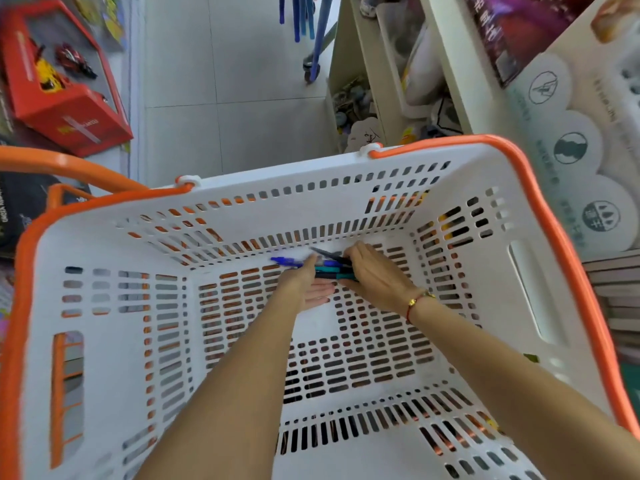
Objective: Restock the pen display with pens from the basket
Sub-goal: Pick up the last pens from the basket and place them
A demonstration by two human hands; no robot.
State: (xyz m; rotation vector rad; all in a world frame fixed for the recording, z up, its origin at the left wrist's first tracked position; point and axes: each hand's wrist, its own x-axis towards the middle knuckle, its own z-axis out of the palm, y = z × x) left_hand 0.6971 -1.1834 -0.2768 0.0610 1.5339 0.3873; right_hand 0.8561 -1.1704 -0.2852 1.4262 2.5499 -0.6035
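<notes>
Where both arms reach down into the white basket (104,341), a small cluster of pens (330,270) lies on its slotted floor against the far wall. The left hand (306,284) lies palm-up with straight fingers, touching a blue pen (285,261). The right hand (375,275) curls over the teal and dark pens, hiding most of them; how many it grips is unclear. The pen display cannot be identified among the blurred shelves (398,81).
</notes>
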